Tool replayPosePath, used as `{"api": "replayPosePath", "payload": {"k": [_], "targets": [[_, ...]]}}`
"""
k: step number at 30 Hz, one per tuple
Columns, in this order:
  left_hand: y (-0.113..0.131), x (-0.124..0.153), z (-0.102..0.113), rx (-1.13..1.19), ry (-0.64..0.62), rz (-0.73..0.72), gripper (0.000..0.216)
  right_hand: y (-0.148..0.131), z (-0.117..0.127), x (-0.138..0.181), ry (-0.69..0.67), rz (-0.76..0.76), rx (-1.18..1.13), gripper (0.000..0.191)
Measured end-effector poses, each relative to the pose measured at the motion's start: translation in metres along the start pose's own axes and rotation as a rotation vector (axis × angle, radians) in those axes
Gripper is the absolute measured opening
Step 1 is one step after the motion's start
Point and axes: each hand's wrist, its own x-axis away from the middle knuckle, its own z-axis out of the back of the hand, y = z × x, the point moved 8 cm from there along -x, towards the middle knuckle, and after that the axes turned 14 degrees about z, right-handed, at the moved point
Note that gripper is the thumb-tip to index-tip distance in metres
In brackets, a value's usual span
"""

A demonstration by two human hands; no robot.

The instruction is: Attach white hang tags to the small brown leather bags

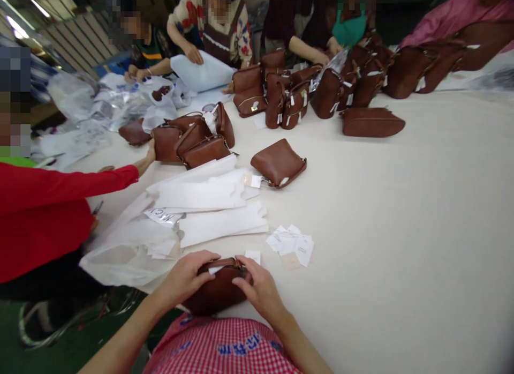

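A brown leather handbag (217, 294) is at the table's near edge, close against my checked apron (225, 342). My left hand (191, 275) grips its upper left side, thumb on the near face and fingers over the top. At the upper right corner, my right hand (259, 282) has hold of the same bag in a similar way. Something white shows at the bag's top between my hands. A white tag (252, 257) shows just beyond my right fingers. Farther off lie loose paper cards (292, 246) and a stack of white cut sheets (225, 224).
One brown bag (279, 162) lies mid-table with a tag. Several more bags (201, 141) are grouped at left, where a red-sleeved co-worker's hand (151, 150) touches one. Rows of bags (329, 92), plastic wrapping (116, 98) and other people line the far side of the white table (385, 245).
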Motion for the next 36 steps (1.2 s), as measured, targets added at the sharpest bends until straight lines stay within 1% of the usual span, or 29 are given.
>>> {"api": "replayPosePath", "payload": {"k": [2, 4, 6, 8, 10, 12, 16, 18, 21, 23, 27, 32, 34, 36], "targets": [[-0.008, 0.003, 0.003, 0.023, 0.022, 0.009, 0.026, -0.001, 0.001, -0.01, -0.026, -0.012, 0.006, 0.041], [-0.016, 0.008, 0.004, 0.053, 0.043, 0.018, 0.024, -0.004, 0.0, -0.017, -0.072, 0.0, -0.009, 0.037], [-0.024, 0.014, 0.004, 0.07, 0.107, 0.05, 0.03, -0.004, -0.002, -0.019, -0.095, -0.016, -0.04, 0.037], [-0.028, 0.019, 0.002, 0.085, 0.178, 0.065, 0.035, 0.0, -0.003, -0.015, -0.088, -0.068, -0.073, 0.039], [-0.027, 0.022, -0.004, 0.102, 0.218, 0.042, 0.03, 0.004, -0.003, -0.009, -0.062, -0.118, -0.102, 0.039], [-0.022, 0.024, -0.01, 0.097, 0.259, -0.004, 0.028, 0.005, -0.004, -0.004, -0.04, -0.137, -0.128, 0.036], [-0.016, 0.031, -0.011, 0.03, 0.421, -0.075, 0.031, 0.0, -0.006, 0.002, -0.028, -0.105, -0.119, 0.028], [-0.014, 0.036, -0.01, 0.012, 0.461, -0.125, 0.032, -0.004, -0.007, 0.005, -0.005, -0.091, -0.093, 0.025], [-0.012, 0.043, -0.012, 0.011, 0.454, -0.196, 0.029, -0.007, -0.008, 0.009, 0.039, -0.085, -0.075, 0.024], [-0.012, 0.045, -0.014, 0.01, 0.432, -0.206, 0.029, -0.006, -0.009, 0.012, 0.042, -0.082, -0.071, 0.024], [-0.01, 0.045, -0.022, -0.01, 0.371, -0.218, 0.023, 0.001, -0.009, 0.021, 0.012, -0.1, -0.092, 0.025], [-0.001, 0.05, -0.032, -0.082, 0.298, -0.241, 0.023, 0.006, -0.008, 0.032, -0.062, -0.11, -0.162, 0.032], [0.002, 0.054, -0.037, -0.103, 0.264, -0.234, 0.026, 0.003, -0.007, 0.034, -0.078, -0.068, -0.15, 0.04], [0.001, 0.058, -0.04, -0.124, 0.238, -0.22, 0.033, -0.003, -0.007, 0.032, -0.104, 0.026, -0.098, 0.048]]}}
